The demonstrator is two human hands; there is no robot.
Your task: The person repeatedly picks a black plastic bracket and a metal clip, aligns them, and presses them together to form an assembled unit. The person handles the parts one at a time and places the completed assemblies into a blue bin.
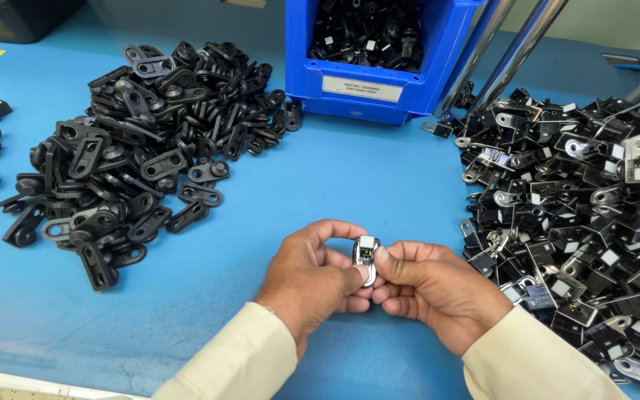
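- Pinching one small metal part (365,259) between both thumbs and forefingers, left hand (312,278) and right hand (431,289) closing on it together, low over the blue table (335,178).
- Lying left: heap of black plastic pieces (142,141).
- Spreading right: pile of metal-and-black assemblies (579,215).
- Standing behind: blue bin (379,81) holding more parts.

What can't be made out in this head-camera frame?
- Small silver metal part: lower half hidden by fingers of left hand and right hand.
- Blue plastic bin: top cut off by frame edge.
- Right pile of black and silver parts: runs past the right edge.
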